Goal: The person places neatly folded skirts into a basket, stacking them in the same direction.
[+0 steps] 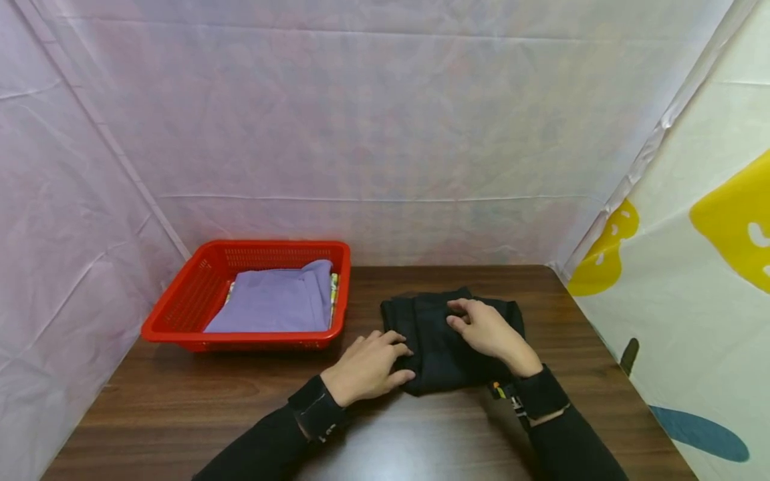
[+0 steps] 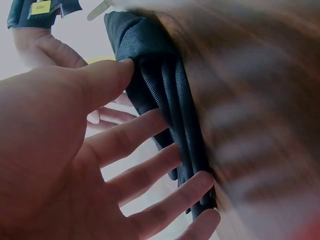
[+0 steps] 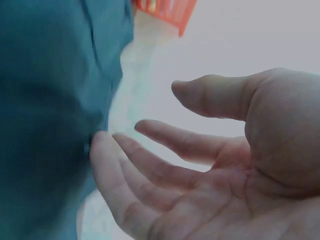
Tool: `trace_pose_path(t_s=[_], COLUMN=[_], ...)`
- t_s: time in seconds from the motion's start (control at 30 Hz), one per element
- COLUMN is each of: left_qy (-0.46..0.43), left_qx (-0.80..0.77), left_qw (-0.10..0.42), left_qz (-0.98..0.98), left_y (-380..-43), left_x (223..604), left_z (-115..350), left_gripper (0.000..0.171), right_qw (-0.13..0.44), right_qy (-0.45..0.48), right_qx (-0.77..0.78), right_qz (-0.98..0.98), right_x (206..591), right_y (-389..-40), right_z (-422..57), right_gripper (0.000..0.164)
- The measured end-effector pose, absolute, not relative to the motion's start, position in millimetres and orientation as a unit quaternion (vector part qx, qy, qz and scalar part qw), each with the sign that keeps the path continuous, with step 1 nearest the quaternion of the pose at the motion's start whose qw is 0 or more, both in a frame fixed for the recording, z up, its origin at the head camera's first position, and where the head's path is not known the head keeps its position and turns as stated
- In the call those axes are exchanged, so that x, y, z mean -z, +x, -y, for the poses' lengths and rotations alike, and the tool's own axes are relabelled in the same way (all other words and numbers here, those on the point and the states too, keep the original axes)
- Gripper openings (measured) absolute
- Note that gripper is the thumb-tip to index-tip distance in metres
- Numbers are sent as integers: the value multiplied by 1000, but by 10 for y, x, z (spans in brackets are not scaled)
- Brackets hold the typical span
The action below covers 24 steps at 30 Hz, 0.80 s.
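Note:
A folded black cloth garment (image 1: 439, 354) lies on the wooden table, its layers stacked at the left edge. My left hand (image 1: 369, 364) is at that left edge. In the left wrist view its spread fingers (image 2: 145, 130) and thumb touch the layered folds (image 2: 170, 100). Over the top of the garment is my right hand (image 1: 487, 331), fingers loosely bent. The right wrist view shows a fingertip of the right hand (image 3: 200, 175) at the dark cloth (image 3: 45, 115), with nothing held between thumb and fingers.
A red plastic basket (image 1: 174, 321) stands on the left of the table (image 1: 180, 401). In it lies a folded lilac cloth (image 1: 271, 300) over a patterned piece (image 1: 334, 294). White fabric walls (image 1: 385, 133) rise behind and on both sides.

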<state>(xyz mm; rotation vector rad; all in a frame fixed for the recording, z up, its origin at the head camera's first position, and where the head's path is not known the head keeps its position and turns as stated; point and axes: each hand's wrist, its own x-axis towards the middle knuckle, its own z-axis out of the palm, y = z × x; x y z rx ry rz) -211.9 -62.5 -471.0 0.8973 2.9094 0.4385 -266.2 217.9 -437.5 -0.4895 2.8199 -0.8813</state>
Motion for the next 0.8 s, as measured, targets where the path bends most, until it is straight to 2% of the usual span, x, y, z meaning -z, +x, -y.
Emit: trace_pose_path(t_s=[0.2,0.47,0.67,0.8], left_qy=[291,288,273,239], left_qx=[-147,-173,-209,-267], left_qw=[14,19,36,44], left_qz=[-945,-942,-938,-933], left_y=[-2031,-1867,-1758,-1728], left_x=[4724,4718,4714,4732], left_z=[774,1005,1105,1079], left_gripper=[41,39,37,45], right_qw=[23,99,126,130], right_qy=[-145,-116,-133,-130], right_qx=[254,238,269,270], right_qz=[-956,-959,-946,-945], right_x=[4340,4394,4494,4509], right_y=[-2711,-2627,-2578,-2553], right_z=[-2413,-2562,-2534,-2490], right_gripper=[59,90,100,105])
